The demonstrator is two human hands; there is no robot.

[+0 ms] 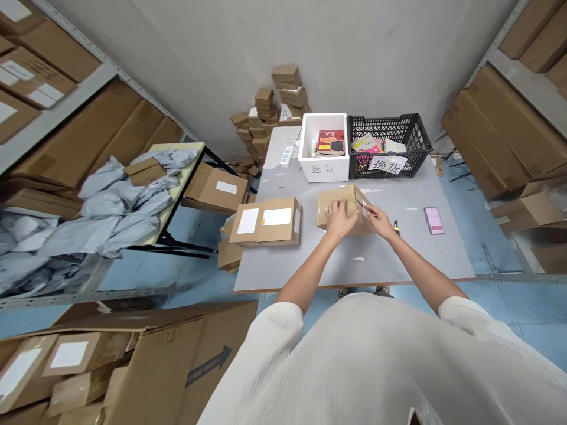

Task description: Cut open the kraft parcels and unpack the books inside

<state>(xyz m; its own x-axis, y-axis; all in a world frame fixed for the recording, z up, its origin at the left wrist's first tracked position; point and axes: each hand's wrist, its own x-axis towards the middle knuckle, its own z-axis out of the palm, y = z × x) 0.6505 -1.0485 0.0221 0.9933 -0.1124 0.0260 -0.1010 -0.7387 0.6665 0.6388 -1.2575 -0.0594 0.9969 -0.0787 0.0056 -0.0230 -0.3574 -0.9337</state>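
Observation:
A taped cardboard box [325, 205] sits on the grey table in front of me. My left hand [340, 221] rests on its top with the fingers spread and slightly bent. On the box's right side, my right hand [380, 221] is closed in a pinch around a slim dark pen-like tool [359, 203]; its exact kind is too small to tell. A white label [365, 211] shows on the box by the tool's end. Just right of my right hand lies a yellow-and-black utility knife [396, 227], partly hidden by my forearm.
Two labelled boxes [266, 222] stand left on the table [328, 265]. A white foam bin [325, 170] and a black crate [414, 153], both with books, stand behind. A phone [434, 220] lies right. Grey parcels [128, 198] cover a side table; shelves flank both sides.

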